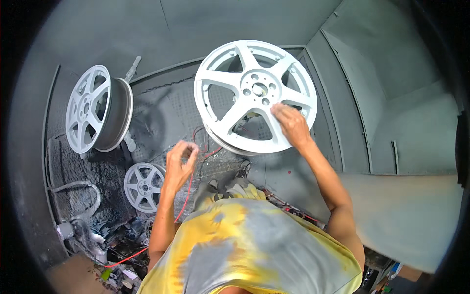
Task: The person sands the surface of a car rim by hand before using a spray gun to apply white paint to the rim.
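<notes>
A white six-spoke wheel rim [247,59] hangs raised ahead of me, its face turned up. At one of its spokes, just below the hub, my right hand [293,125] has its fingertips pressed together. Anything between them is too small to make out. Left of this rim and apart from it, my left hand [180,164] is raised with curled fingers meeting the thumb in a loop. What that pinch holds, if anything, does not show.
A second white rim [88,109] is mounted at the left, and a smaller-looking pale rim [142,187] sits low behind my left forearm. A red hose [185,201] trails beneath my left hand. Grey walls [338,98] enclose the space; a pale hose [93,201] lies left.
</notes>
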Demonstrator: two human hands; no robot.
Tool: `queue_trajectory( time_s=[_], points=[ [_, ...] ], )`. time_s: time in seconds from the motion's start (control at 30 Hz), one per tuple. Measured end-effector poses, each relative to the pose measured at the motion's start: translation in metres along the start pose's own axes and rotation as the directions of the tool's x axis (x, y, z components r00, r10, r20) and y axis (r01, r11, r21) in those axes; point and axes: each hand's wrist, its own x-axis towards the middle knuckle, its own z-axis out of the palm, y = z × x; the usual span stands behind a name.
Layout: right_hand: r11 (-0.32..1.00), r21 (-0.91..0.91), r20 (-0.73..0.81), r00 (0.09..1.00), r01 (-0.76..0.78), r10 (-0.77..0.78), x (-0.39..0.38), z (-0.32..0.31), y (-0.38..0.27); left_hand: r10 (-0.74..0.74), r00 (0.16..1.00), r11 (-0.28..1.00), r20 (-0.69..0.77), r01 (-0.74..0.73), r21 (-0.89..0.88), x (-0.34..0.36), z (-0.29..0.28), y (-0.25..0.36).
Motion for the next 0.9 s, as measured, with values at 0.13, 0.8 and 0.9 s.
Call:
queue_trajectory(
  time_s=[0.13,0.8,0.9],
  points=[
    [1.000,0.004,-0.015,0.999,-0.030,0.030,0.031,0.010,0.066,0.092,0.993,0.996,-0.075,-0.090,0.029,0.061,0.030,0.028],
    [0.985,0.135,0.036,0.993,0.110,-0.115,0.114,0.048,0.083,0.478,0.874,0.788,0.092,-0.472,0.395,0.218,0.068,0.005],
    [0.997,0.060,0.173,0.984,-0.046,0.035,0.059,0.008,0.078,0.460,0.875,0.793,0.150,-0.481,0.374,0.229,0.063,-0.012]
  ],
)
